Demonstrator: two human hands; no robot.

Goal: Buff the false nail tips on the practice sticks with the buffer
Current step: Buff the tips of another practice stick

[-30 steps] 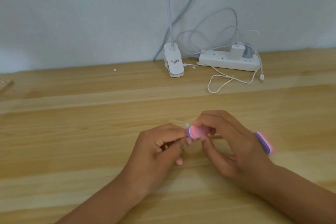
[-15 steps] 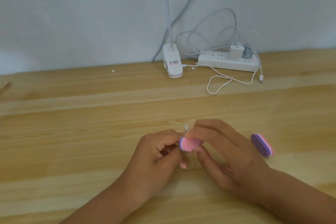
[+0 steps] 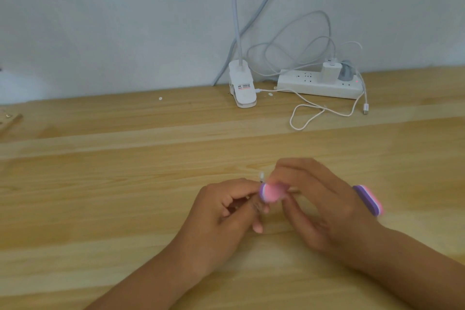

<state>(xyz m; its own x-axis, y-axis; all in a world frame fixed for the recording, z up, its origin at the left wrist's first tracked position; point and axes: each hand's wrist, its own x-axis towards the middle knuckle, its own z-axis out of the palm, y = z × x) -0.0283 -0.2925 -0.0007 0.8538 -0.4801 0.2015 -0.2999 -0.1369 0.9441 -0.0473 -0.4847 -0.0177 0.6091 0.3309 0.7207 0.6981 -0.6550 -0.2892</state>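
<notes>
Buffing in hand: right hand (image 3: 324, 209) grips pink-purple foam buffer bar (image 3: 273, 194); left hand (image 3: 224, 216) pinches small clear false nail tip (image 3: 261, 176) beside it. Next, likely: light, controlled strokes.

I count two hands in view: one left hand (image 3: 226, 211) and one right hand (image 3: 319, 209). There is one buffer (image 3: 273, 194), as far as I can tell, with its two ends showing on either side of the right hand. One pale nail tip (image 3: 261, 175) shows above the left fingers. At the far side of the one wooden table (image 3: 100, 184) I see one clip lamp base (image 3: 242, 93) and one power strip (image 3: 302, 85) carrying two plugs: one white charger (image 3: 329, 73) and one grey plug (image 3: 346, 74). Two small white specks (image 3: 160, 98) lie near the lamp base. The white cables are too tangled for me to count.
</notes>
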